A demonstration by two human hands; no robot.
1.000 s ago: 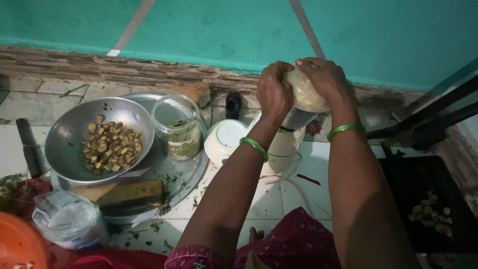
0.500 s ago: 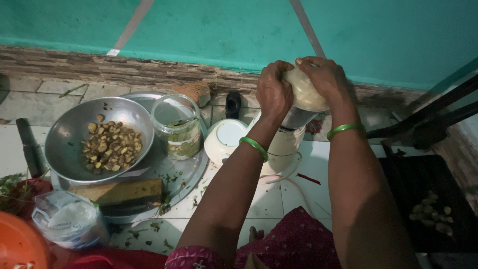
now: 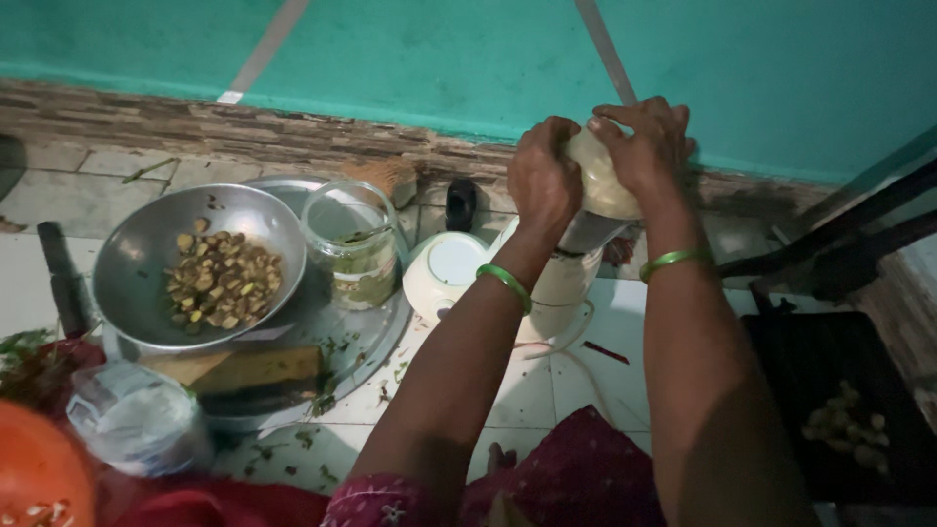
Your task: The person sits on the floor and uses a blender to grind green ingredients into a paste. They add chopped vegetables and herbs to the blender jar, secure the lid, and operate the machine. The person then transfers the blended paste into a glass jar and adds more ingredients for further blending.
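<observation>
Where the tiled floor meets the teal wall, everything lies spread out in front of the seated person. At the far left an orange bowl [image 3: 34,478] shows in the corner, with a clear plastic bag [image 3: 137,415] just beside it and a dark-handled knife [image 3: 61,278] lying on the tiles. Next comes a wide steel tray [image 3: 376,337] bearing a steel bowl [image 3: 132,263] full of chopped brownish pieces [image 3: 223,281], a wooden board [image 3: 244,369] at the tray's near edge, and an open glass jar [image 3: 353,244] with green bits clinging inside. Green scraps dot the tiles around the tray.

Right of the jar sits a white mixer base [image 3: 451,273], and on it stands the grinder jar [image 3: 586,234], its steel body showing under a pale lid [image 3: 597,176]. The left hand [image 3: 543,181] is clamped on the lid's left side, fingers curled over it. The right hand [image 3: 649,146] presses down over the top and right side, so both hands are together on the lid, nearly touching. Each wrist wears a green bangle [image 3: 506,283]. At the far right a dark tray [image 3: 830,390] holds a small heap of pale pieces [image 3: 847,429].
</observation>
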